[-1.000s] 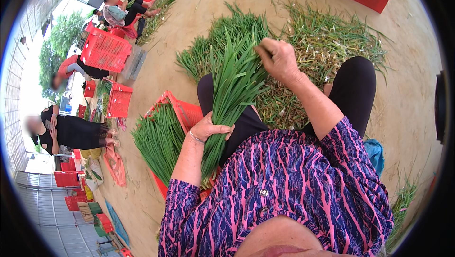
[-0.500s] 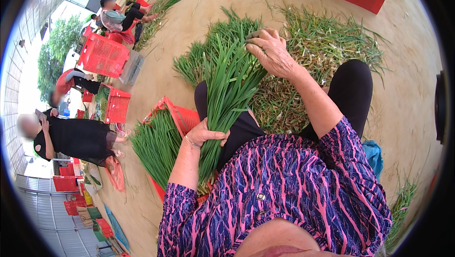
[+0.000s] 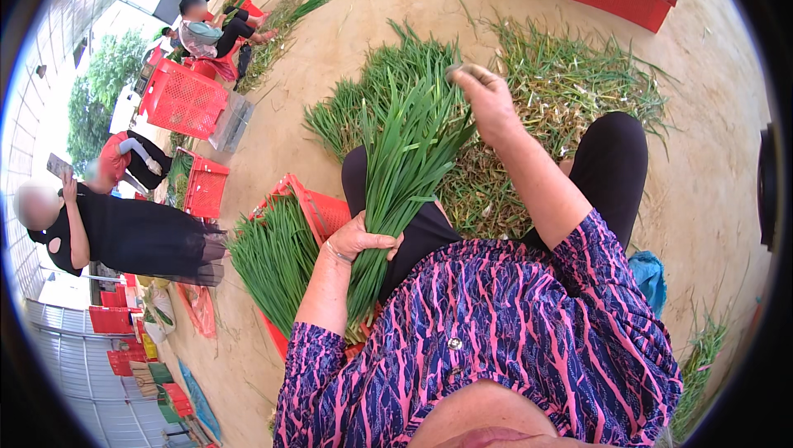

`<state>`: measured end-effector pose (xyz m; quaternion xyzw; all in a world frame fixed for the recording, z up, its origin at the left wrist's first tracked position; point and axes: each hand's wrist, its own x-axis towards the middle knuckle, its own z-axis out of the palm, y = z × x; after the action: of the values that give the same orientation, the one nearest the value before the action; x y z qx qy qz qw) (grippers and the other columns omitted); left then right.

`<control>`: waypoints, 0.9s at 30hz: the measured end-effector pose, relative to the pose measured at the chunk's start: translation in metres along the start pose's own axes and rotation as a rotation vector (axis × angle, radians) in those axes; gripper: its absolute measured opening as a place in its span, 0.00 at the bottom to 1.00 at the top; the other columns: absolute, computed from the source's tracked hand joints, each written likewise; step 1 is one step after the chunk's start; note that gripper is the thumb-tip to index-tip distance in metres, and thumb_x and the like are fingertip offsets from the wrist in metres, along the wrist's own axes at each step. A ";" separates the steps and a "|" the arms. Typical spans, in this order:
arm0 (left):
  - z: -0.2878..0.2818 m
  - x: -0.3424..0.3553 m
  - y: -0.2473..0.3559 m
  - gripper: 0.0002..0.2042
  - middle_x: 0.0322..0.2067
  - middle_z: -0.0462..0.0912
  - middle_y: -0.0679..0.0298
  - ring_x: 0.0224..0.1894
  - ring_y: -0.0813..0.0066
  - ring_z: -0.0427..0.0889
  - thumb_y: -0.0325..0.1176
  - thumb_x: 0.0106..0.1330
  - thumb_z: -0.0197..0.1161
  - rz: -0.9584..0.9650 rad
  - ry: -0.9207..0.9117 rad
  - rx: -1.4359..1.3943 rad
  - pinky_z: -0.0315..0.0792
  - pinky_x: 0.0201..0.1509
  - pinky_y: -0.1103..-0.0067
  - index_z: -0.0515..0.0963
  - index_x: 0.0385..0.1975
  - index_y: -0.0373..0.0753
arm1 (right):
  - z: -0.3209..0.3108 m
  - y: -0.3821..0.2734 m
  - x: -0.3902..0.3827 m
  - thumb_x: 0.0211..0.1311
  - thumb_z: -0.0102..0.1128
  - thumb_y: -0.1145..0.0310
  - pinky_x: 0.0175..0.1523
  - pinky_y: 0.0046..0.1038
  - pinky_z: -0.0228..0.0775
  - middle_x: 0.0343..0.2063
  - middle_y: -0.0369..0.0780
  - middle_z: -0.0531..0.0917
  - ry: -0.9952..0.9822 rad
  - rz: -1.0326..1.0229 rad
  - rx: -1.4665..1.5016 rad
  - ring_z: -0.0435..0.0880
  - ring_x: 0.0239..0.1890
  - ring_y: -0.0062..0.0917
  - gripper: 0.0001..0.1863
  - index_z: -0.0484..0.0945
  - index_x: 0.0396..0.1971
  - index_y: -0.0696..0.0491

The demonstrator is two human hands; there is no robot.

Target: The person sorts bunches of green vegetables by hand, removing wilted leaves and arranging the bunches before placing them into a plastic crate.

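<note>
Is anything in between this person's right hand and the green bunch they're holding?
Nothing visible stands between the right hand and the green bunch: the fingertips are right by the leaf tips, though I cannot tell whether they touch. The left hand grasps the bunch lower down. The loose green pile lies on the ground beyond.

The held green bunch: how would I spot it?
Start at the purple-and-pink patterned shirt, then up to the left hand. The bunch of long green leaves fans out from its grip; unlike the leaves in the nearby red crate or the pile beyond, it is held.
</note>
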<state>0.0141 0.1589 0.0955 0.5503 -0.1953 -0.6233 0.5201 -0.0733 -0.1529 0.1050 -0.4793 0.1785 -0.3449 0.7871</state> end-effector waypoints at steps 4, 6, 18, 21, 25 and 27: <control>-0.004 -0.002 -0.002 0.21 0.29 0.80 0.56 0.27 0.65 0.81 0.26 0.50 0.73 0.008 -0.002 0.015 0.77 0.31 0.71 0.75 0.45 0.34 | -0.031 -0.012 0.018 0.63 0.62 0.66 0.59 0.27 0.63 0.37 0.35 0.84 -0.029 -0.055 0.064 0.76 0.45 0.21 0.08 0.82 0.37 0.53; -0.006 -0.001 -0.006 0.21 0.29 0.80 0.56 0.27 0.65 0.81 0.26 0.50 0.73 -0.002 -0.006 0.013 0.77 0.31 0.71 0.75 0.45 0.34 | -0.021 -0.030 0.006 0.64 0.61 0.63 0.61 0.33 0.59 0.41 0.35 0.82 -0.056 -0.475 -0.508 0.73 0.51 0.26 0.09 0.82 0.37 0.51; -0.001 0.002 0.000 0.21 0.29 0.79 0.57 0.27 0.67 0.81 0.27 0.51 0.73 -0.005 -0.021 0.044 0.77 0.31 0.72 0.75 0.45 0.34 | -0.006 -0.010 -0.007 0.58 0.64 0.62 0.65 0.47 0.50 0.38 0.34 0.80 -0.272 -0.818 -0.966 0.71 0.57 0.33 0.08 0.83 0.30 0.50; 0.002 0.002 0.001 0.21 0.29 0.79 0.57 0.26 0.67 0.81 0.27 0.51 0.73 -0.002 -0.023 0.051 0.77 0.31 0.72 0.75 0.45 0.33 | -0.003 -0.004 -0.008 0.54 0.67 0.66 0.63 0.47 0.52 0.34 0.33 0.80 -0.171 -0.920 -1.030 0.74 0.53 0.30 0.07 0.80 0.24 0.51; 0.006 0.005 0.006 0.19 0.29 0.80 0.57 0.27 0.67 0.81 0.27 0.51 0.73 0.000 -0.033 0.077 0.77 0.30 0.72 0.76 0.43 0.33 | 0.002 0.005 -0.008 0.57 0.65 0.66 0.56 0.39 0.62 0.31 0.33 0.81 0.013 -0.905 -0.955 0.78 0.44 0.26 0.07 0.80 0.23 0.52; 0.006 0.004 0.006 0.18 0.29 0.80 0.57 0.27 0.67 0.81 0.27 0.51 0.73 0.003 -0.047 0.093 0.77 0.30 0.72 0.76 0.42 0.33 | -0.002 0.001 -0.002 0.61 0.63 0.65 0.49 0.32 0.66 0.27 0.33 0.81 0.085 -0.520 -0.551 0.79 0.36 0.23 0.09 0.81 0.23 0.52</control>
<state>0.0121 0.1513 0.1007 0.5588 -0.2371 -0.6255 0.4902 -0.0755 -0.1519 0.1028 -0.6875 0.1693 -0.4916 0.5070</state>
